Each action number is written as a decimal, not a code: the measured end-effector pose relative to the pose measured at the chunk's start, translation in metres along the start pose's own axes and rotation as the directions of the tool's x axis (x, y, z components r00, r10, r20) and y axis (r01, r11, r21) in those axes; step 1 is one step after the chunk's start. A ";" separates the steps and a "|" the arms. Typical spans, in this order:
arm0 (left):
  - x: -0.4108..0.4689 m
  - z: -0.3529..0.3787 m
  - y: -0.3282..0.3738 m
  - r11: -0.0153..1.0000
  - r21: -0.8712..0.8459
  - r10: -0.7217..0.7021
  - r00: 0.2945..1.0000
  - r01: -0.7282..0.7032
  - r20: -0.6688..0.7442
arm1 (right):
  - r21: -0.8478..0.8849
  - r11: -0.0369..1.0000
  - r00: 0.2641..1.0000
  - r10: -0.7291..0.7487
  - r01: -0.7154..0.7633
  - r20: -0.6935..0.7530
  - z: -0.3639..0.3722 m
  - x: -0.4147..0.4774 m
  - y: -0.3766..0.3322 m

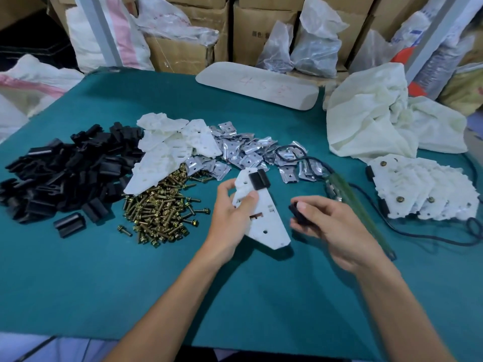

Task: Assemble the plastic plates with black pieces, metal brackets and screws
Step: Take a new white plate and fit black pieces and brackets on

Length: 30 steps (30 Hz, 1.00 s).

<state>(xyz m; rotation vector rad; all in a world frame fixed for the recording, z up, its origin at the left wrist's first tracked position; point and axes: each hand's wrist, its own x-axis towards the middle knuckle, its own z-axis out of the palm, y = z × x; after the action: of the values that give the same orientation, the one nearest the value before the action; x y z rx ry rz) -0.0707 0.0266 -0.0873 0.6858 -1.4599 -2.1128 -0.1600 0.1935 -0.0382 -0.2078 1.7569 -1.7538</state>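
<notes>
Teal cloth covers the table (104, 283), and near its middle the left hand (230, 218) grips a white plastic plate (264, 220), thumb curled over its face and fingers wrapped behind, so that the plate is tilted with its narrow end toward 12 o'clock. One black piece (258, 178) sits clipped on that far end. At 3 o'clock of the plate, close by but not touching it, the right hand (332, 228) pinches a second black piece (298, 214) between thumb and curled fingers.

From the held plate, a heap of brass-coloured screws (159, 207) lies at 9 o'clock, and beyond it, toward the table's left edge, is a big pile of loose black pieces (68, 173). Spare white plates (167, 147) are heaped at 10 o'clock, touching the screws, and shiny metal brackets (243, 152) are scattered at 12 o'clock. At 3 o'clock, well apart, a row of finished plates (418, 189) overlaps, each with screws and black pieces fitted. A green-handled screwdriver (358, 205) lies between that row and the right hand, a black cord (418, 236) looping around it. A crumpled cream bag (379, 118) sits at 1 o'clock, with cardboard boxes (180, 53) behind the table
</notes>
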 end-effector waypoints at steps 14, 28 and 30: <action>-0.008 0.005 -0.006 0.944 0.295 0.170 0.984 -0.146 -0.060 | -0.785 0.602 0.944 -0.321 0.144 -0.073 0.031 -0.017 0.036; 0.036 0.035 0.037 0.328 0.843 0.337 0.886 -0.427 0.317 | -0.484 0.846 0.863 -0.402 0.224 -0.304 0.010 0.020 0.035; 0.060 0.055 0.034 0.173 0.833 0.257 0.841 -0.525 0.476 | -0.477 0.846 0.857 -0.414 0.237 -0.307 0.010 0.020 0.037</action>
<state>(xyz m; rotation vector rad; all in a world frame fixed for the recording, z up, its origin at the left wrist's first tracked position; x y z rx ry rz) -0.1480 0.0160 -0.0460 0.2992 -2.6960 -0.6732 -0.1584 0.1786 -0.0780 -0.3802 2.5363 -1.7036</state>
